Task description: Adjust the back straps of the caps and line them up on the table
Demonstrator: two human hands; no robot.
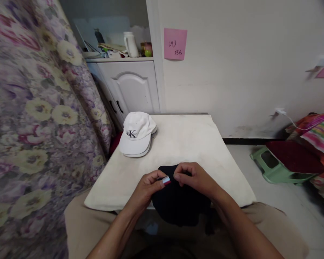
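A dark cloth cap (pixel 182 203) hangs over the near edge of the table, between my two hands. My left hand (pixel 148 185) is closed at the cap's upper left edge, thumb against the fingers. A small silver and red piece (pixel 166 180) shows at its thumb tip; its kind is too small to make out. On the cap's upper right, my right hand (pixel 191 178) is closed in a pinch, and whatever lies between those fingertips is hidden. White caps (pixel 136 135), stacked with a "CK" mark on the top one, rest at the table's left.
The table (pixel 189 140) has a cream cover. A floral curtain (pixel 43 126) hangs at left, and a cabinet (pixel 132 86) holding a white jug (pixel 131 45) stands behind. A green stool (pixel 270 165) is at right. A pink note (pixel 175 44) sticks to the wall.
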